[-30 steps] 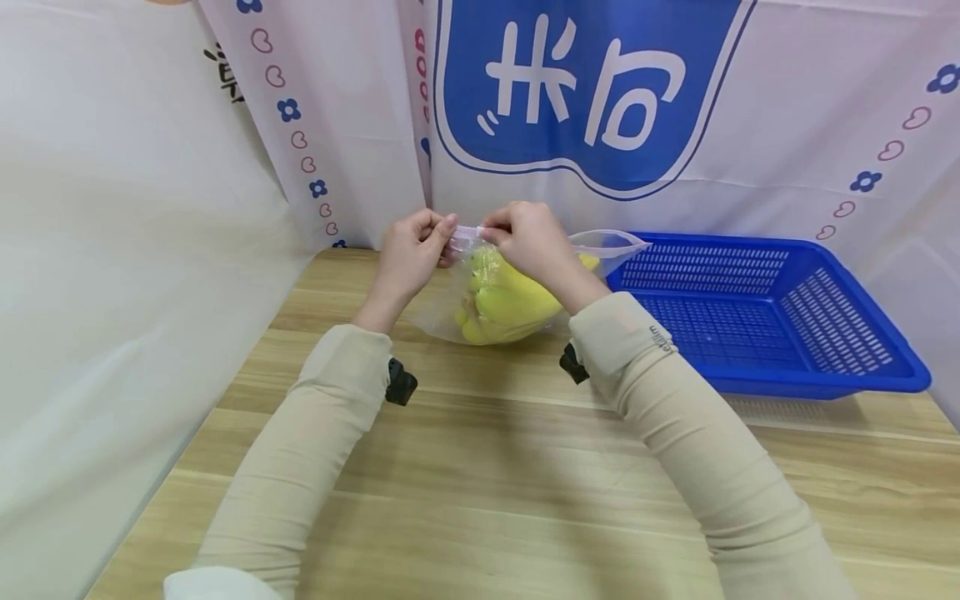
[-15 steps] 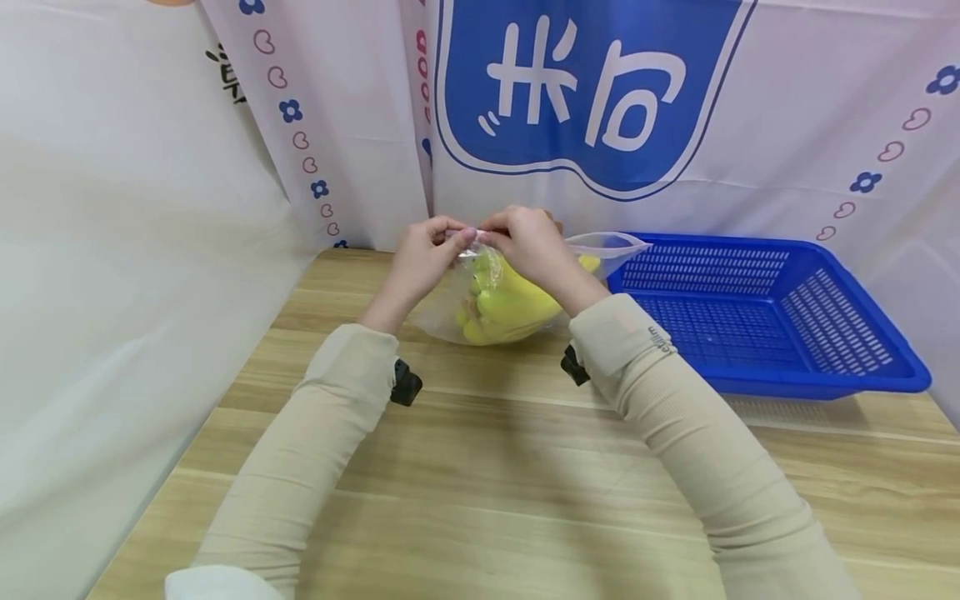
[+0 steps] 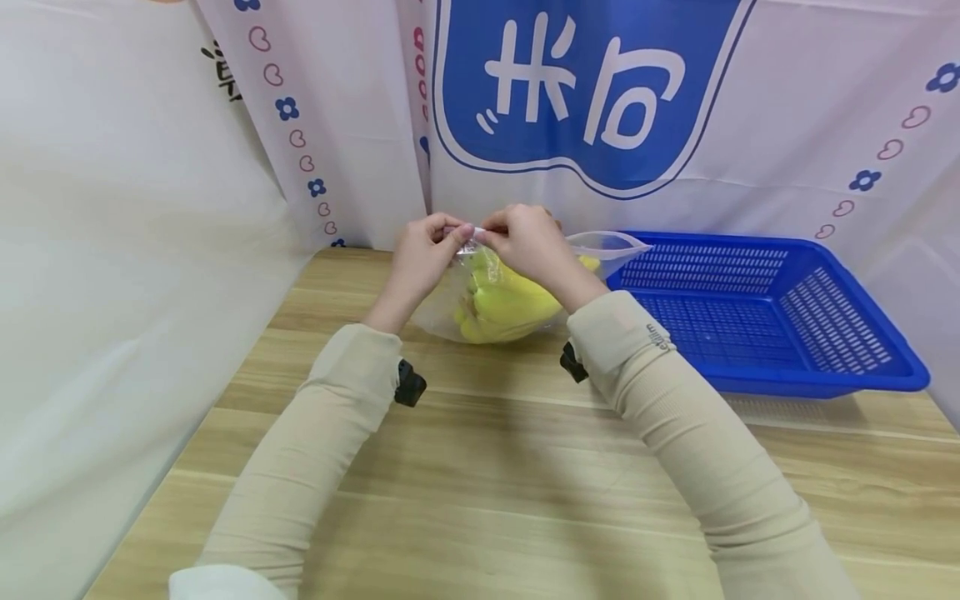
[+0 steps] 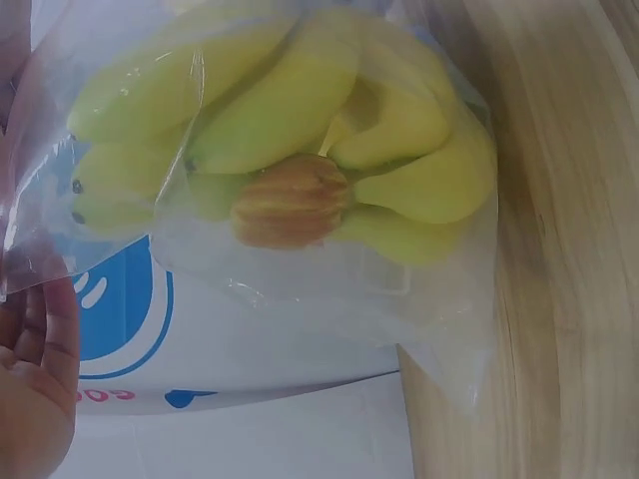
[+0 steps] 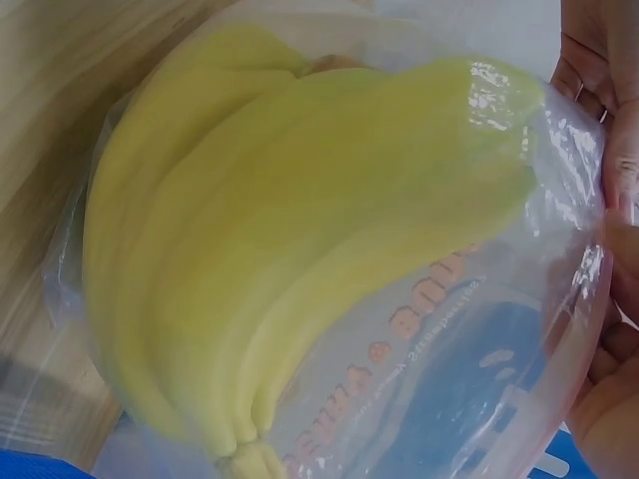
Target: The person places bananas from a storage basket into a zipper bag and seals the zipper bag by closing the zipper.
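A clear zip bag (image 3: 435, 312) stands on the table with yellow-green bananas (image 3: 517, 304) inside. At the bag's top edge, my left hand (image 3: 423, 258) pinches the pinkish zip strip between thumb and fingers. Close beside it, my right hand (image 3: 532, 242) pinches the same strip, thumb almost touching the left thumb. The bag's right end, past the right hand, gapes open. In the left wrist view the brown stem end (image 4: 292, 203) of a bunch shows through the plastic. The right wrist view has long bananas (image 5: 300, 220) filling the bag, with fingers (image 5: 614, 389) at its edge.
A blue perforated basket (image 3: 750, 383) stands to the right, its left side next to the bag. The wooden table (image 3: 480, 500) stretches toward me. Behind hangs a printed white cloth (image 3: 360, 108), and another pale cloth (image 3: 127, 250) hangs at the left.
My left hand has slid right along the zip strip until it meets the right hand, covering the strip that showed between them. The right hand, the bag and the bananas have hardly moved.
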Demonstrator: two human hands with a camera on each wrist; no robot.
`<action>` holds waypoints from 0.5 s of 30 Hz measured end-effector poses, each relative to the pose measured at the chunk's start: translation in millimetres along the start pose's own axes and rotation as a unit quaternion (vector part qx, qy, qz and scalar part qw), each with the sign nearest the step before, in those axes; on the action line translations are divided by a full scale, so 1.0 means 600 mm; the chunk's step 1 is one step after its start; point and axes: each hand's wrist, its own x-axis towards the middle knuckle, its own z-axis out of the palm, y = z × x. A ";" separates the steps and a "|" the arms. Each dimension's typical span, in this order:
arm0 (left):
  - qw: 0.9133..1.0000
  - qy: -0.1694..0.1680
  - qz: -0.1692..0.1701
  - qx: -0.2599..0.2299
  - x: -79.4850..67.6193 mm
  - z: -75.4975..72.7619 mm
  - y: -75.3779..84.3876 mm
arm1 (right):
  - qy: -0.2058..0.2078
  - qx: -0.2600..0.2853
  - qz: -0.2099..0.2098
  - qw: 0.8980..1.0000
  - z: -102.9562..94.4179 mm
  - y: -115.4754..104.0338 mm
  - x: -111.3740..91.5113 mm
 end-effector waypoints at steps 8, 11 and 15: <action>1.000 -0.008 0.000 0.008 0.000 0.000 -0.002 | -0.005 0.013 0.005 1.000 -0.002 0.000 -0.002; 1.000 -0.004 0.002 0.013 0.000 0.000 -0.002 | -0.006 0.020 0.010 1.000 -0.003 0.002 -0.004; 1.000 0.001 0.004 0.025 0.001 0.000 -0.003 | -0.007 0.022 0.014 1.000 -0.005 0.007 -0.007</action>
